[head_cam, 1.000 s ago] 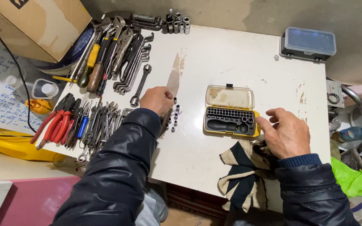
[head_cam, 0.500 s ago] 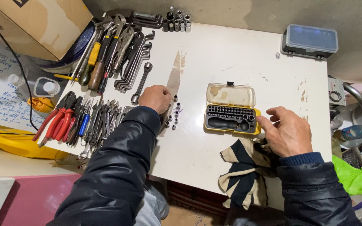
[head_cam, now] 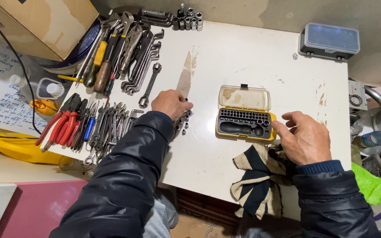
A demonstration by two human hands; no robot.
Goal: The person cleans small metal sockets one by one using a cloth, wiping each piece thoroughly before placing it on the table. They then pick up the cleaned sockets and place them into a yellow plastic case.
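From my remote seat I see a white desk, scuffed and stained (brownish streaks near its middle), standing against a grey concrete wall. A cardboard box sits at the far left corner, and a pink panel lies below. Lighting is even.
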